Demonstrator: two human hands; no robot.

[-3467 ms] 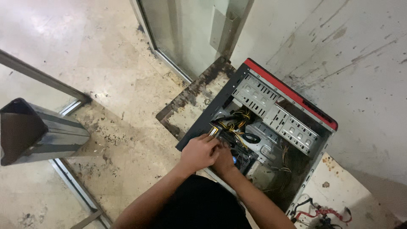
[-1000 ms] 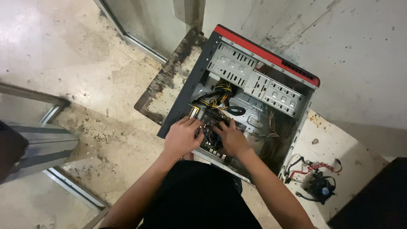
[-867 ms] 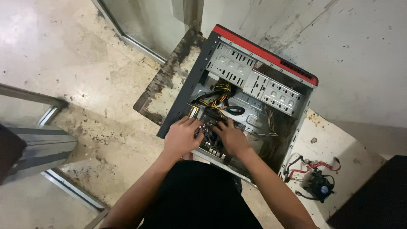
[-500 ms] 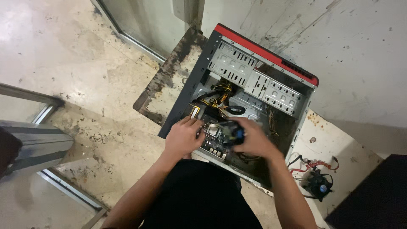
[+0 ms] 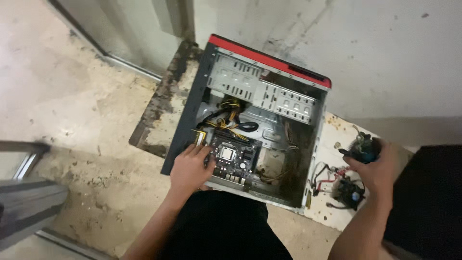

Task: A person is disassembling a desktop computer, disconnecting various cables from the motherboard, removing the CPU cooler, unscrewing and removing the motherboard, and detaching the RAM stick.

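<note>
An open computer case [image 5: 192, 108] with a red front edge lies on its side on a stained concrete floor. Inside it sit a dark motherboard [image 5: 236, 156] with a bare square processor socket and a bundle of yellow and black cables [image 5: 226, 120]. My left hand [image 5: 190, 168] rests on the motherboard's left edge, fingers spread. My right hand [image 5: 378, 166] is out to the right of the case, closed around a black cooler fan [image 5: 361, 147] held above the floor.
A second small fan [image 5: 349, 190] with red and black wires [image 5: 327, 171] lies on the white slab right of the case. A metal door frame [image 5: 120, 58] runs behind. Metal bars [image 5: 29, 207] lie at the left. A black object [image 5: 428, 192] fills the right side.
My right hand has lifted the cooler fan off the motherboard and carried it right, out of the case. The processor socket now shows. My left hand stayed on the board's edge.
</note>
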